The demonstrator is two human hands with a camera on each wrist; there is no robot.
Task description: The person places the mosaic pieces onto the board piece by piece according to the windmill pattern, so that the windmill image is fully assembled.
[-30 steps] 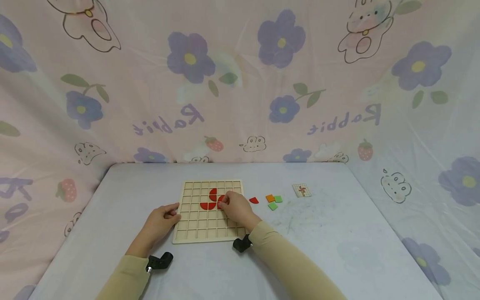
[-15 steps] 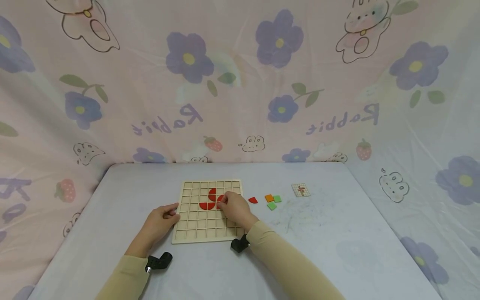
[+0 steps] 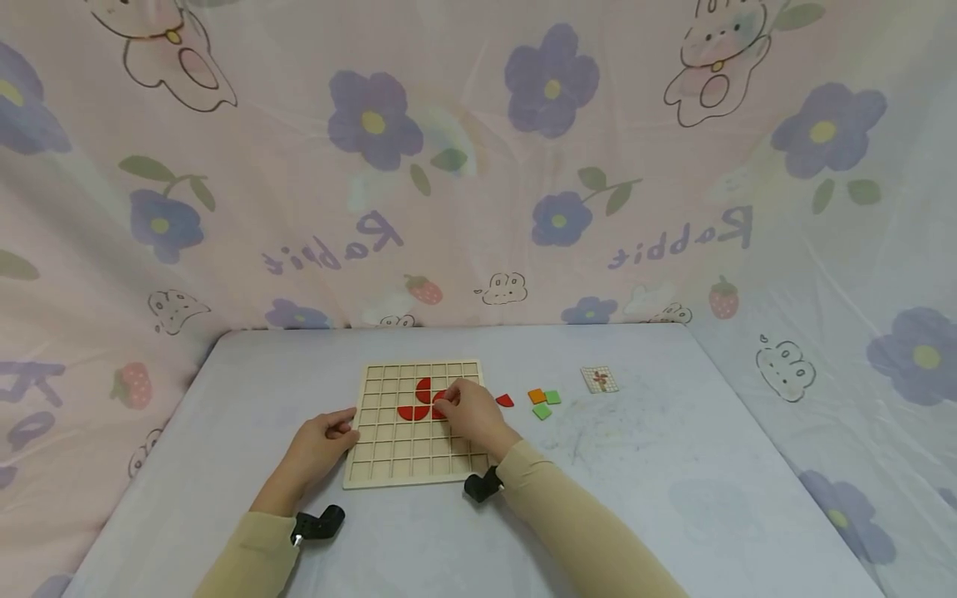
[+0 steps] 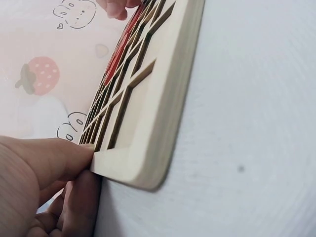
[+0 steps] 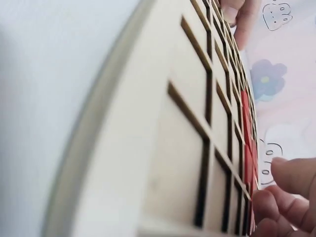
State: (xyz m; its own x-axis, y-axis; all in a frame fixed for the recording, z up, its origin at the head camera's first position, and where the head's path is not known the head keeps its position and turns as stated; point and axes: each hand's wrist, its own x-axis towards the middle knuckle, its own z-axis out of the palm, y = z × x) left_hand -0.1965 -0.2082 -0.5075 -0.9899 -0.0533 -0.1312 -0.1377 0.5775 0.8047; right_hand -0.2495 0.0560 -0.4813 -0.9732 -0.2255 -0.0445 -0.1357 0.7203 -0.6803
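A square wooden grid board (image 3: 379, 465) lies on the table, with several red quarter-circle tiles (image 3: 423, 390) set in its cells. My left hand (image 3: 316, 448) grips the board's left edge, thumb on the rim and the other fingers bent below it. Over the middle of the board, my right hand (image 3: 474, 417) has curled thumb and fingers on a red tile (image 3: 438, 413), mostly covered by the fingertips. In the right wrist view, that hand's fingertips (image 5: 265, 203) are close beside the red tiles (image 5: 248, 153).
Right of the board lie a loose red quarter-circle tile (image 3: 505, 400), an orange square tile (image 3: 537, 396) and two green square tiles (image 3: 542, 412). Beyond them lies a small pattern card (image 3: 601, 379). A printed curtain (image 3: 478, 183) hangs behind the table.
Both hands and the board stay in practically the same place. Only the head view shifts slightly; the right fingers remain at the red tile.
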